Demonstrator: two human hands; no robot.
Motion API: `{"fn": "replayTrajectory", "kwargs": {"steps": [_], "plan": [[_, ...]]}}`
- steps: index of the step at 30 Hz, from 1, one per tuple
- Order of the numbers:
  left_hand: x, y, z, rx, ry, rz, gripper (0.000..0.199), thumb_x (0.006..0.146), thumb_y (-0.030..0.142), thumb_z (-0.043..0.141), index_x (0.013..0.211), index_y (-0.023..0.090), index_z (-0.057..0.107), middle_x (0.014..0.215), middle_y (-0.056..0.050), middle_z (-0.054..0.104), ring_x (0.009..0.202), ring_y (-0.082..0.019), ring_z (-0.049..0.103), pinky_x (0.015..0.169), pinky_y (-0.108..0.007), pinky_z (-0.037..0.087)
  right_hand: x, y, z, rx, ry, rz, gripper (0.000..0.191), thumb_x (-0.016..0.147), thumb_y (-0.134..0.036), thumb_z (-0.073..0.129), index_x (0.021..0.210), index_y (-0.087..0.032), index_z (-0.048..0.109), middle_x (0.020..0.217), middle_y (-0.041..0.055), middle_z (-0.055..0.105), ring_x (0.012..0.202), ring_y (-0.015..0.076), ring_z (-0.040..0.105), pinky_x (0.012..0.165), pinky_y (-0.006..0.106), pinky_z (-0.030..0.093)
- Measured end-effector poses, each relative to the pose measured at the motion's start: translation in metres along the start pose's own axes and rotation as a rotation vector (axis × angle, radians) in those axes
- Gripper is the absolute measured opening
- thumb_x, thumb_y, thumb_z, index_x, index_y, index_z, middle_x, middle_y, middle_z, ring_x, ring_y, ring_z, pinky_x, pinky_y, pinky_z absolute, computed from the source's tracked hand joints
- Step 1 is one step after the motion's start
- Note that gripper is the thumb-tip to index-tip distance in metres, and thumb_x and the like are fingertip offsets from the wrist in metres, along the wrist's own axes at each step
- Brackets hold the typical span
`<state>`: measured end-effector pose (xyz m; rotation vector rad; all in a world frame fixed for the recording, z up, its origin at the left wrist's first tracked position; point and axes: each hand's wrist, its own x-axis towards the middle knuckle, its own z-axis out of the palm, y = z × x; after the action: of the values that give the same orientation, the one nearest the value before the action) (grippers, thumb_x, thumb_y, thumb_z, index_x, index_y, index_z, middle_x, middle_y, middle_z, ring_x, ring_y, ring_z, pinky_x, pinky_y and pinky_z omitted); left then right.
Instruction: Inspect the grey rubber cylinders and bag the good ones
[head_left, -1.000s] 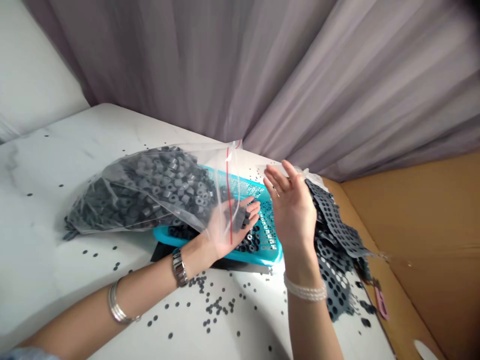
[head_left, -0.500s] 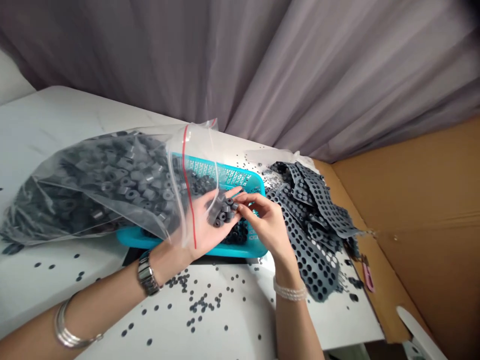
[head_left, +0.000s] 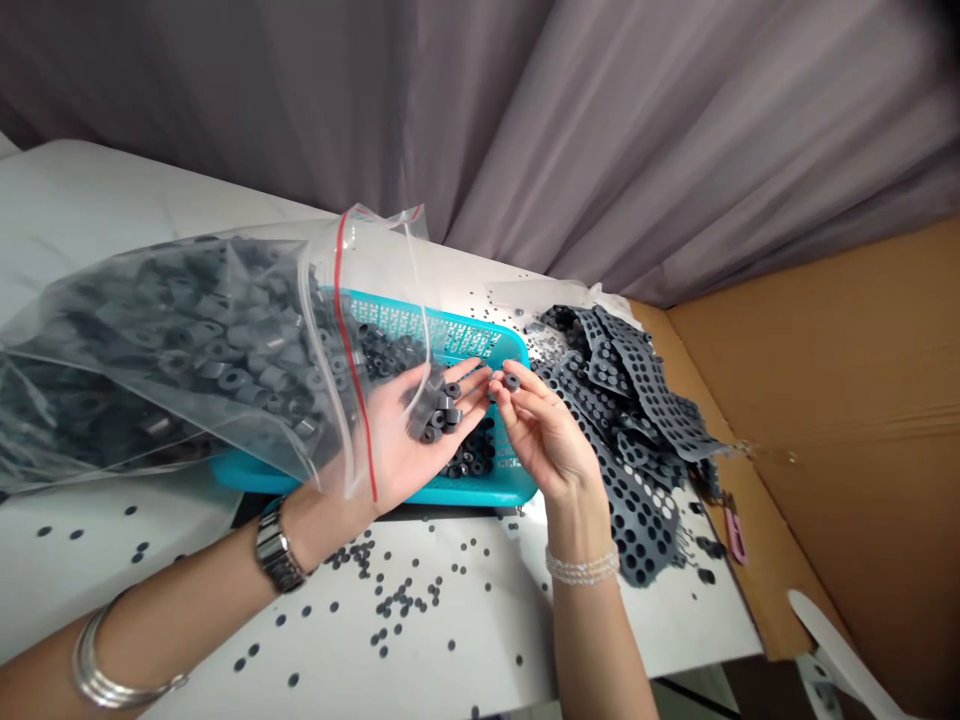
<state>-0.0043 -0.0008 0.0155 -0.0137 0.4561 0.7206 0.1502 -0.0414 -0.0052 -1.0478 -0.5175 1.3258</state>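
Above the basket (head_left: 442,494), inside the table edge (head_left: 675,655), right grip (head_left: 553,435) pinching one ring (head_left: 511,382), left grip (head_left: 397,435) open under cylinders (head_left: 448,410)

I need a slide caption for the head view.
Left hand cradles dark rings; right hand pinches one ring near turquoise basket.

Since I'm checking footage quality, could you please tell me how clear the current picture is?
Head view: the bag shows pale glints and looks hazy; the table is brightest near the basket's corner; the curtain is dim; the top right corner darkens.
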Motion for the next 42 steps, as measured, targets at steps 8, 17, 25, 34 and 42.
{"fn": "replayTrajectory", "kwargs": {"steps": [8,17,25,34,42], "plan": [[-0.001,0.000,0.002,0.007,0.006,0.018,0.048,0.090,0.018,0.043,0.134,0.000,0.046,0.125,-0.020,0.063,0.122,-0.023,0.057,0.101,-0.032,0.048,-0.005,-0.005,0.007,0.111,-0.002,-0.006,0.028,0.072,0.001,0.055,0.089,-0.010,0.074,0.091,0.0067,0.075,0.094,0.0147,0.071,0.102,0.022,0.049],[0.002,-0.001,-0.002,-0.057,-0.035,0.030,0.043,0.091,0.016,0.042,0.131,0.001,0.047,0.107,-0.017,0.068,0.113,-0.023,0.062,0.100,-0.034,0.049,-0.014,-0.009,0.011,0.039,-0.070,-0.093,0.028,0.075,-0.002,0.053,0.088,-0.012,0.076,0.103,0.0054,0.075,0.104,0.0191,0.068,0.109,0.030,0.044],[0.002,0.001,-0.001,-0.005,-0.028,0.045,0.037,0.092,0.017,0.041,0.125,0.004,0.052,0.096,-0.015,0.070,0.086,-0.017,0.069,0.085,-0.030,0.056,-0.025,-0.002,0.025,-0.453,0.062,-0.316,0.029,0.077,-0.017,0.072,0.106,-0.022,0.072,0.103,0.0032,0.076,0.098,0.0210,0.071,0.096,0.039,0.056],[-0.001,0.001,0.000,0.060,0.020,0.059,0.041,0.091,0.016,0.043,0.130,0.006,0.049,0.122,-0.018,0.065,0.096,-0.017,0.068,0.083,-0.027,0.056,-0.030,0.005,0.029,-0.699,0.158,-0.512,0.023,0.076,-0.022,0.074,0.099,-0.022,0.073,0.097,0.0024,0.076,0.080,0.0174,0.073,0.080,0.034,0.062],[-0.001,0.002,-0.005,0.055,-0.015,0.026,0.048,0.089,0.018,0.047,0.136,0.008,0.044,0.130,-0.018,0.060,0.111,-0.020,0.063,0.089,-0.028,0.054,-0.032,0.003,0.029,-0.827,0.161,-0.583,0.014,0.079,-0.022,0.071,0.093,-0.020,0.072,0.089,0.0014,0.074,0.072,0.0129,0.067,0.071,0.029,0.059]]}}
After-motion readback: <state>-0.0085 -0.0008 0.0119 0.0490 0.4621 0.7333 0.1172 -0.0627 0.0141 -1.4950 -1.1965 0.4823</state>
